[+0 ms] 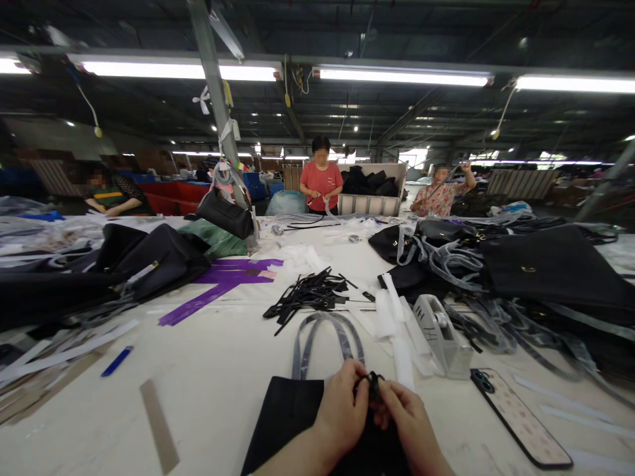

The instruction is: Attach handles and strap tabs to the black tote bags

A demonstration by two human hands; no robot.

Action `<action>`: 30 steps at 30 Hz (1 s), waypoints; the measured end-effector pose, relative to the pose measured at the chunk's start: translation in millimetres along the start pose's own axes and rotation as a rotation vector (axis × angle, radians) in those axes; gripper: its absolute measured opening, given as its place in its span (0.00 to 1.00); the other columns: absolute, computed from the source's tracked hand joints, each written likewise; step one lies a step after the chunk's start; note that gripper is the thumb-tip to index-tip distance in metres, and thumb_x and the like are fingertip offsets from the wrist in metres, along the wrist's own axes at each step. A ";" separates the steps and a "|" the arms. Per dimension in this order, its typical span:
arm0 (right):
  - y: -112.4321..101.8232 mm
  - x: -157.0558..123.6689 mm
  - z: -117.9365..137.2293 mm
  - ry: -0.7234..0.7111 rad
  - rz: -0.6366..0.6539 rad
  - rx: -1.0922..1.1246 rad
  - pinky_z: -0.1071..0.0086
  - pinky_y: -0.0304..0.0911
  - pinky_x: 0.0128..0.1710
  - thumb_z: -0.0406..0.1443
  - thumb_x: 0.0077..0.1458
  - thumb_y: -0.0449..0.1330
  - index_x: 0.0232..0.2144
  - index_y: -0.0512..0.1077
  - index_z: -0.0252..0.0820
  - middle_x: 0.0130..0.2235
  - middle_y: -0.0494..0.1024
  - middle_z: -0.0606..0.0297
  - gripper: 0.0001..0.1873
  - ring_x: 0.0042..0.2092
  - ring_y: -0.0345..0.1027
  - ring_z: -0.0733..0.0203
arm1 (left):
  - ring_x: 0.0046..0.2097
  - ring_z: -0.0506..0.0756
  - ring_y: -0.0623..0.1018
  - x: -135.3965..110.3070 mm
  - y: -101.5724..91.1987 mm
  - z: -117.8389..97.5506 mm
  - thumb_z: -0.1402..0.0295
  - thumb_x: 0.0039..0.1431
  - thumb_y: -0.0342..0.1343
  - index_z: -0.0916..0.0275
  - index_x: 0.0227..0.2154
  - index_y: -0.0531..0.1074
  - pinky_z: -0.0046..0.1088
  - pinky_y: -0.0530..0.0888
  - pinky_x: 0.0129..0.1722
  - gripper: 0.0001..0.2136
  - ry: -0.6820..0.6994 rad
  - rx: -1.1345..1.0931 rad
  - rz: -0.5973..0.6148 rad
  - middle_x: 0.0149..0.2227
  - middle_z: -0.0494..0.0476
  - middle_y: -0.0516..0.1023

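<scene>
A black handbag (pixel 285 413) lies on the worktable right below my hands, its wrapped handles (pixel 303 340) reaching away from me. Above the bag, my left hand (pixel 342 406) pinches a small black strap (pixel 374 382) between thumb and fingers. My right hand (pixel 404 413) grips the same strap from the other side, its fingers bent. The hands almost meet, and they cover much of the strap and part of the bag. Beyond the handles is a loose pile of thin black straps (pixel 312 292).
A tape dispenser (pixel 441 337) and a phone (pixel 518 416) are at my right. Black bags (pixel 560 271) with wrapped handles heap up behind them. More black bags (pixel 153 261), purple strips (pixel 213 284) and a blue cutter-like object (pixel 117 361) lie left. Several people work across the table.
</scene>
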State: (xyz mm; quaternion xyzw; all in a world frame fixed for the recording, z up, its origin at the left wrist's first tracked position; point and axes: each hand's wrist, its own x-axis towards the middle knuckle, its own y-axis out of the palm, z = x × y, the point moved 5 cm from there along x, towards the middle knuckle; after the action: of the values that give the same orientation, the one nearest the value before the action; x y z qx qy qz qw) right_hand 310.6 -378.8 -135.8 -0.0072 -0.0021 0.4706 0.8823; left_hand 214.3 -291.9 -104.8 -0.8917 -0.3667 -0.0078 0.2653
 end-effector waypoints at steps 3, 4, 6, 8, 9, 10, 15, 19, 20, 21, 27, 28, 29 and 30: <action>-2.7 8.0 -0.9 0.113 0.097 -0.058 0.71 0.53 0.18 0.59 0.50 0.55 0.25 0.70 0.40 0.19 0.67 0.68 0.27 0.18 0.59 0.64 | 0.36 0.54 0.75 -5.5 -1.7 -9.5 0.73 0.59 0.45 0.61 0.37 0.67 0.31 0.70 0.38 0.07 0.113 0.125 0.114 0.33 0.55 0.75; -4.2 9.9 3.0 0.081 0.115 -0.111 0.72 0.53 0.19 0.57 0.52 0.55 0.25 0.69 0.40 0.19 0.67 0.69 0.26 0.19 0.59 0.64 | 0.37 0.54 0.75 -5.7 -3.5 -12.8 0.73 0.59 0.46 0.61 0.37 0.68 0.32 0.70 0.40 0.07 0.142 0.153 0.119 0.34 0.55 0.75; -8.2 11.7 14.2 -0.036 0.102 -0.244 0.72 0.54 0.22 0.54 0.55 0.55 0.23 0.69 0.41 0.19 0.65 0.70 0.24 0.22 0.59 0.64 | 0.40 0.55 0.74 -3.8 -8.7 -18.7 0.73 0.58 0.48 0.60 0.37 0.70 0.32 0.70 0.43 0.07 0.208 0.206 0.090 0.37 0.56 0.75; -11.1 10.9 22.1 -0.110 0.057 -0.340 0.71 0.53 0.23 0.53 0.57 0.54 0.20 0.68 0.41 0.18 0.63 0.70 0.24 0.23 0.58 0.64 | 0.45 0.55 0.72 -1.2 -13.3 -22.0 0.73 0.58 0.50 0.60 0.37 0.71 0.33 0.69 0.47 0.07 0.281 0.250 0.054 0.40 0.57 0.73; -12.0 9.9 23.2 -0.114 0.032 -0.356 0.71 0.52 0.23 0.53 0.57 0.54 0.20 0.68 0.41 0.17 0.63 0.70 0.25 0.22 0.57 0.64 | 0.46 0.55 0.72 -0.1 -14.8 -22.0 0.73 0.58 0.50 0.60 0.37 0.72 0.33 0.69 0.48 0.07 0.309 0.262 0.046 0.41 0.58 0.73; -12.6 8.6 22.9 -0.106 0.006 -0.357 0.71 0.51 0.23 0.53 0.57 0.54 0.19 0.67 0.41 0.17 0.62 0.70 0.25 0.22 0.56 0.64 | 0.46 0.55 0.71 0.6 -15.6 -21.0 0.73 0.59 0.50 0.60 0.38 0.72 0.33 0.69 0.48 0.07 0.330 0.270 0.047 0.42 0.58 0.72; -13.5 1.4 15.5 -0.064 -0.107 -0.290 0.71 0.50 0.22 0.55 0.57 0.54 0.18 0.65 0.42 0.16 0.61 0.70 0.26 0.21 0.54 0.64 | 0.46 0.55 0.72 -0.7 -15.9 -15.2 0.71 0.62 0.48 0.60 0.38 0.73 0.35 0.69 0.49 0.08 0.415 0.320 0.051 0.42 0.59 0.74; -16.1 -2.0 15.2 -0.034 -0.157 -0.192 0.71 0.50 0.22 0.54 0.57 0.55 0.18 0.64 0.42 0.16 0.62 0.71 0.26 0.20 0.54 0.65 | 0.45 0.54 0.73 -3.2 -18.2 -18.3 0.72 0.62 0.47 0.62 0.37 0.73 0.33 0.70 0.48 0.09 0.469 0.243 0.000 0.43 0.60 0.73; -16.6 -2.8 15.6 -0.022 -0.165 -0.162 0.71 0.50 0.22 0.54 0.56 0.55 0.18 0.65 0.42 0.16 0.62 0.71 0.26 0.20 0.54 0.66 | 0.45 0.54 0.73 -3.8 -19.1 -19.3 0.72 0.62 0.47 0.62 0.37 0.73 0.32 0.70 0.48 0.08 0.471 0.204 -0.017 0.43 0.60 0.73; -16.8 -3.5 15.9 -0.010 -0.171 -0.127 0.71 0.50 0.21 0.54 0.56 0.56 0.19 0.65 0.42 0.16 0.62 0.71 0.26 0.20 0.54 0.66 | 0.45 0.53 0.73 -4.5 -20.0 -20.0 0.73 0.62 0.48 0.62 0.37 0.73 0.31 0.71 0.47 0.08 0.468 0.168 -0.037 0.43 0.60 0.73; -14.4 -5.3 13.8 0.051 -0.219 0.129 0.71 0.49 0.21 0.53 0.53 0.60 0.20 0.67 0.41 0.17 0.63 0.71 0.23 0.19 0.52 0.67 | 0.41 0.54 0.73 -6.3 -21.8 -20.9 0.71 0.61 0.49 0.61 0.36 0.74 0.31 0.71 0.43 0.08 0.404 0.151 -0.094 0.37 0.59 0.72; -14.0 -5.2 13.0 0.059 -0.223 0.164 0.71 0.48 0.20 0.53 0.53 0.60 0.21 0.67 0.41 0.17 0.64 0.71 0.23 0.19 0.52 0.67 | 0.40 0.54 0.73 -5.5 -21.4 -21.3 0.71 0.61 0.49 0.61 0.36 0.74 0.31 0.71 0.43 0.08 0.380 0.156 -0.066 0.36 0.58 0.73; -13.8 -5.1 12.4 0.066 -0.221 0.190 0.71 0.48 0.20 0.52 0.53 0.61 0.22 0.67 0.41 0.18 0.64 0.70 0.22 0.19 0.52 0.67 | 0.39 0.54 0.73 -4.5 -21.0 -22.1 0.71 0.61 0.49 0.61 0.36 0.73 0.31 0.71 0.42 0.08 0.350 0.157 -0.028 0.34 0.58 0.73; -13.5 -5.2 12.0 0.073 -0.213 0.199 0.72 0.48 0.20 0.52 0.52 0.61 0.22 0.67 0.41 0.18 0.65 0.70 0.22 0.19 0.52 0.68 | 0.38 0.53 0.74 -3.7 -20.8 -23.6 0.71 0.61 0.48 0.61 0.35 0.73 0.30 0.71 0.41 0.08 0.317 0.155 0.013 0.34 0.57 0.74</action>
State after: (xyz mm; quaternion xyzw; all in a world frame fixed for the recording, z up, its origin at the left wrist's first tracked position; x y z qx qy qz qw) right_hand 318.8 -390.5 -123.6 0.0634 0.0760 0.3715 0.9231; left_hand 202.2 -293.3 -75.6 -0.8586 -0.3141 -0.1182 0.3877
